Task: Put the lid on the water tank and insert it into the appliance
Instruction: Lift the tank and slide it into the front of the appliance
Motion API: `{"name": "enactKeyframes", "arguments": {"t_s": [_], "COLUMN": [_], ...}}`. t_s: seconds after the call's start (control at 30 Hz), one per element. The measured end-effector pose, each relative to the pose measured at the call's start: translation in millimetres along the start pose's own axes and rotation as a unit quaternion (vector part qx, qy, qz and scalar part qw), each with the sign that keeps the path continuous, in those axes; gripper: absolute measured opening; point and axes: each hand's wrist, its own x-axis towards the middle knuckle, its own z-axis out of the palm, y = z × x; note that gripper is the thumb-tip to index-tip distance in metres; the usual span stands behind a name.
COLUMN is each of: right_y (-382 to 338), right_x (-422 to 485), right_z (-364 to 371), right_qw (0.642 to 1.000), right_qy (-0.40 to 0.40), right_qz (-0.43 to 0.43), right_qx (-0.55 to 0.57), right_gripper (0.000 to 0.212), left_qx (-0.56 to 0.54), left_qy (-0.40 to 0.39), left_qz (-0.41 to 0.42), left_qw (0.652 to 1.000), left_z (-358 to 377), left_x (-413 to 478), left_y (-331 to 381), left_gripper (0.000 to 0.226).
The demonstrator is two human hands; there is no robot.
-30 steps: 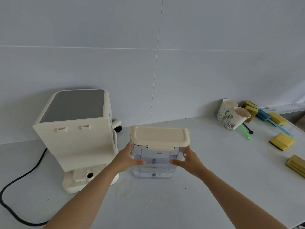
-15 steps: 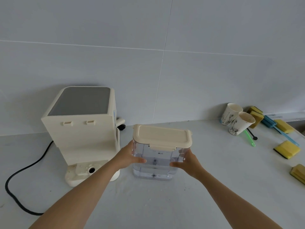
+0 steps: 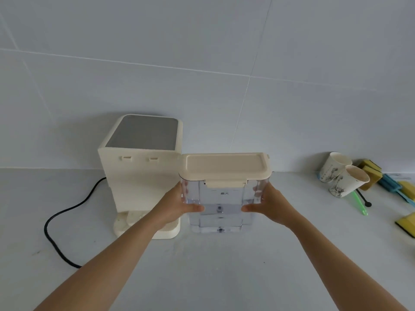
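Note:
A clear water tank (image 3: 221, 204) with a cream lid (image 3: 225, 166) closed on top is held just to the right of the cream appliance (image 3: 140, 173). My left hand (image 3: 177, 205) grips the tank's left side and my right hand (image 3: 269, 205) grips its right side, thumbs across the front. The tank's base looks slightly off the counter; I cannot tell for sure. The appliance has a grey top panel and an empty base platform (image 3: 166, 232), partly hidden by my left forearm.
A black power cord (image 3: 58, 223) curls on the counter left of the appliance. At the right stand two paper cups (image 3: 343, 176), several yellow sponges (image 3: 406, 223), blue brushes (image 3: 390, 185) and a green stick (image 3: 359, 204). A tiled wall rises behind.
The tank has risen in my hands and sits closer to the appliance's right side. The view has shifted so the appliance and tank appear nearer the centre.

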Motion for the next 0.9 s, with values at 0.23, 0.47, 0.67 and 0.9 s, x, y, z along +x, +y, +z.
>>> {"name": "enactKeyframes", "arguments": {"t_s": [0.23,0.47,0.67,0.9], "right_y": [-51.9,-90.2,-117.9,-125.8], "right_x": [9.5,24.4,34.8,42.5], "right_z": [22.7,61.3,90.8,115.3], "right_qw": [0.998,0.993,0.990,0.991], "right_qy": [-0.029,-0.060,-0.070,-0.058], "right_qz": [-0.054,-0.074,-0.086,-0.066], "right_qx": [0.025,0.067,0.085,0.097], "right_gripper": [0.096,0.096,0.083,0.092], "left_qx": [0.011,0.010,-0.010,-0.003], "left_qy": [0.050,0.081,0.080,0.077], "left_qz": [0.004,0.007,-0.004,-0.027], "left_qw": [0.999,0.997,0.997,0.997], "left_z": [-49.6,-103.0,-134.5,-156.3], "left_x": [-32.7,-59.7,-68.4,-58.5], "left_y": [15.3,20.6,16.5,5.1], "left_gripper": [0.055,0.045,0.031,0.042]}}
